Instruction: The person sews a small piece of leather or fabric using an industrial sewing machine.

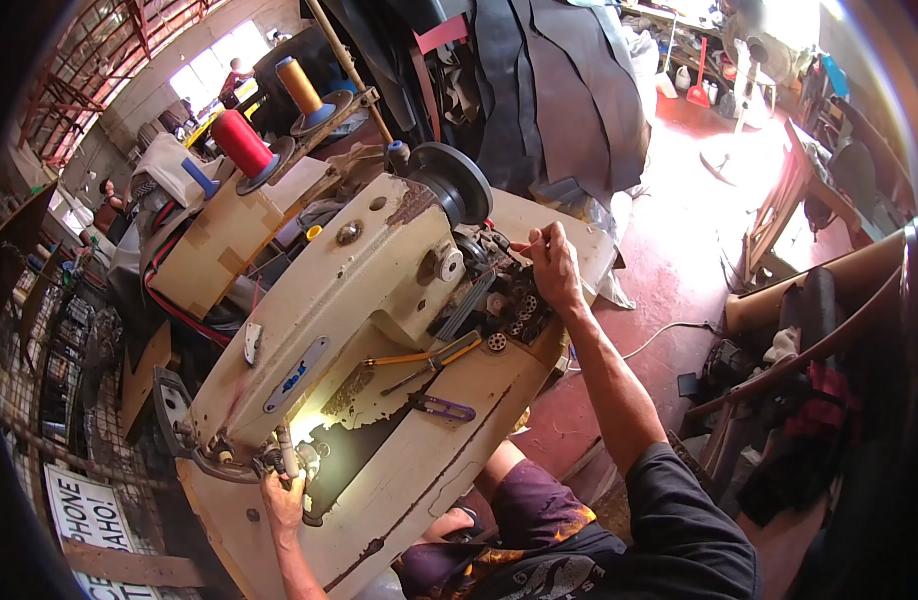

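Note:
A cream industrial sewing machine (pixel 319 300) with worn paint stands on a wooden table top. At its needle end, my left hand (pixel 285 502) has its fingers closed against the metal parts by the presser foot (pixel 291 462); what they grip is hidden. My right hand (pixel 556 268) is raised over the small parts by the handwheel (pixel 451 184), fingers curled together; anything in them is too small to make out. Below it lie several metal bobbins (pixel 524 312). Nearer the needle are a screwdriver (pixel 411 378), yellow-handled tweezers (pixel 399 359) and purple thread snips (pixel 443 406).
Red (pixel 243 143) and orange (pixel 299 86) thread cones stand on a holder behind the machine. Dark leather sheets (pixel 579 100) hang at the back. A cardboard box (pixel 219 250) sits behind the machine. Rolled material (pixel 819 270) lies at right, and a cable (pixel 669 328) crosses the red floor.

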### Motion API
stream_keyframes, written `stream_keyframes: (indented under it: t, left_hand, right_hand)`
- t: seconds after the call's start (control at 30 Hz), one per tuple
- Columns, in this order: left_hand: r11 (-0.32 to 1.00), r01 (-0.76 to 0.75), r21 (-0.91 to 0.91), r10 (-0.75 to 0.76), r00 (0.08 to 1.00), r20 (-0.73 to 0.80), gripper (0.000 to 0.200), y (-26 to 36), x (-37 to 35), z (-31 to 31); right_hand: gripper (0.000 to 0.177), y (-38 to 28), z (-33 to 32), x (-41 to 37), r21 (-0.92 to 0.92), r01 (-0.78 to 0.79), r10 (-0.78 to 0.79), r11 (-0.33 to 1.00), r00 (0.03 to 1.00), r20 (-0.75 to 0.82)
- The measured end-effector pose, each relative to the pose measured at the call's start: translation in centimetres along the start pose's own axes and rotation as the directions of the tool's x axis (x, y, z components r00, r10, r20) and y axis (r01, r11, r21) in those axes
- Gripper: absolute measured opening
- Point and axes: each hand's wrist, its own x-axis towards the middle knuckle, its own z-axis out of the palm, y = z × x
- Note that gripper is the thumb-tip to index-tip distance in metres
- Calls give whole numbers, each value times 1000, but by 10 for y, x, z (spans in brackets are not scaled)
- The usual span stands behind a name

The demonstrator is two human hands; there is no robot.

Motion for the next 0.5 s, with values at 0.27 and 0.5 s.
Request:
stream_keyframes:
  t: [0.27,0.5]
  left_hand:
    - [990,-105,94,110,993,-50,12,-33,6,-2]
    - [979,-89,182,99,994,-42,12,-33,6,-5]
  right_hand:
    - [24,0,0,0,-14,25,-25,1000,1000,1]
    - [25,0,0,2,10,-13,13,1000,1000,-14]
